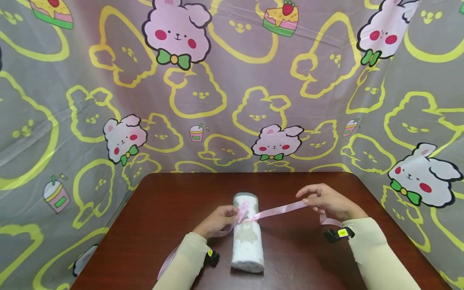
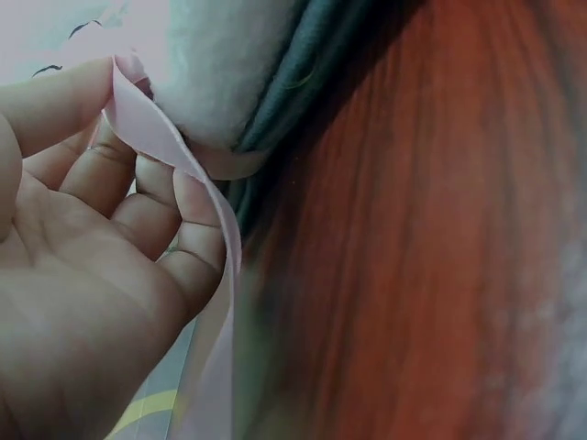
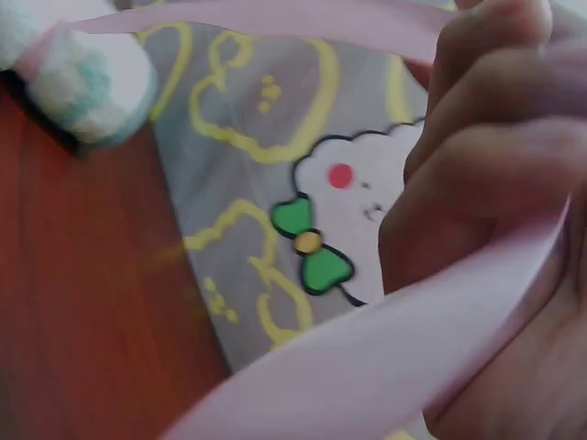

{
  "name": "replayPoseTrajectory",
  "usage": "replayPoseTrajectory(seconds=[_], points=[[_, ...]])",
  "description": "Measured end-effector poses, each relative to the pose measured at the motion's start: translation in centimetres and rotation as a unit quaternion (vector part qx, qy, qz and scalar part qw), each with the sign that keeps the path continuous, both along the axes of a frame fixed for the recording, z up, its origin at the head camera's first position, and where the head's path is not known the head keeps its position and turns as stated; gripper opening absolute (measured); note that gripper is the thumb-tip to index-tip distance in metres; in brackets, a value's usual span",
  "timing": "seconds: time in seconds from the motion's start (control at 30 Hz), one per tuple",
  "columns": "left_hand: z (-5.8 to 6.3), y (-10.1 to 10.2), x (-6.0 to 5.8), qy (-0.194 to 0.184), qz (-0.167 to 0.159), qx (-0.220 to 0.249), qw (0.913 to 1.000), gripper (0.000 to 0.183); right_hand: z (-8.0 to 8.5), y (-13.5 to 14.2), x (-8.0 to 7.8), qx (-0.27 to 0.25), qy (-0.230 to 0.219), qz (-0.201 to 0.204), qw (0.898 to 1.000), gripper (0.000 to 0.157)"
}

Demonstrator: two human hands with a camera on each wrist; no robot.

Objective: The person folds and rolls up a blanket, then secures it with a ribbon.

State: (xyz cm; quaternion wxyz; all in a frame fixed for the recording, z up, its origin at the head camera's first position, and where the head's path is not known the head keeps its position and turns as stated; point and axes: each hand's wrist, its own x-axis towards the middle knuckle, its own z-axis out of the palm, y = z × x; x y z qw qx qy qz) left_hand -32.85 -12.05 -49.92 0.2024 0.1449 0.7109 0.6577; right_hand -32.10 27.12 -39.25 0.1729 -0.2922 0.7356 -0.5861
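A white, fuzzy rolled cloth [image 1: 248, 245] with greyish patches lies lengthwise on the table, its near end toward me. Around its middle runs a pink ribbon [image 1: 279, 210], crossed on top. My left hand [image 1: 217, 220] pinches the ribbon between thumb and index finger at the roll's left side, and in the left wrist view a length of ribbon [image 2: 156, 133] trails down past the fingers. Off to the right, my right hand [image 1: 331, 201] holds the other end, drawn straight from the roll. Loose ribbon [image 3: 385, 357] loops below that hand in the right wrist view.
The dark red-brown wooden table [image 1: 297, 257] extends on both sides of the roll. A grey curtain [image 1: 224, 80] with cartoon rabbits and yellow outlines hangs behind and along both sides. Each wrist carries a small black camera strap.
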Motion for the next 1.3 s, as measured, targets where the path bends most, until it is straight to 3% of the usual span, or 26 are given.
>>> replayPoseTrajectory(seconds=[0.23, 0.37, 0.53, 0.73, 0.87, 1.0, 1.1, 1.2, 1.3], points=[[0.2, 0.0, 0.1, -0.009, 0.007, -0.005, 0.9999, 0.016, 2.6, 3.0, 0.5, -0.11, 0.002, 0.045, 0.993, 0.025], [0.1, 0.0, -0.1, 0.016, -0.006, -0.013, 0.9998, 0.017, 3.7, 4.1, 0.7, -0.174, 0.004, 0.086, 0.981, 0.032], [-0.1, 0.0, -0.3, 0.072, -0.02, -0.031, 0.9967, 0.018, 4.4, 5.1, 0.7, -0.284, -0.019, 0.154, 0.946, 0.037], [-0.2, 0.3, -0.2, 0.059, -0.01, -0.013, 0.9982, 0.018, 4.9, 5.9, 0.7, -0.397, -0.036, 0.22, 0.89, 0.049], [-0.4, 0.6, -0.2, 0.041, 0.012, -0.02, 0.9989, 0.014, 5.6, 6.3, 0.9, -0.444, -0.012, 0.228, 0.866, 0.052], [-0.4, 0.6, -0.2, 0.023, 0.024, -0.028, 0.9991, 0.014, 6.5, 6.5, 1.3, -0.472, 0.006, 0.197, 0.859, 0.052], [-0.4, 0.5, -0.2, 0.021, 0.02, -0.024, 0.9993, 0.015, 7.3, 6.4, 1.5, -0.486, -0.008, 0.152, 0.861, 0.051], [-0.4, 0.3, -0.2, 0.044, 0.014, -0.029, 0.9985, 0.015, 8.3, 5.8, 1.4, -0.483, -0.012, 0.088, 0.871, 0.047], [-0.3, 0.1, -0.3, 0.055, 0.006, -0.027, 0.9981, 0.015, 9.5, 4.7, 0.5, -0.469, 0.005, 0.06, 0.881, 0.042]])
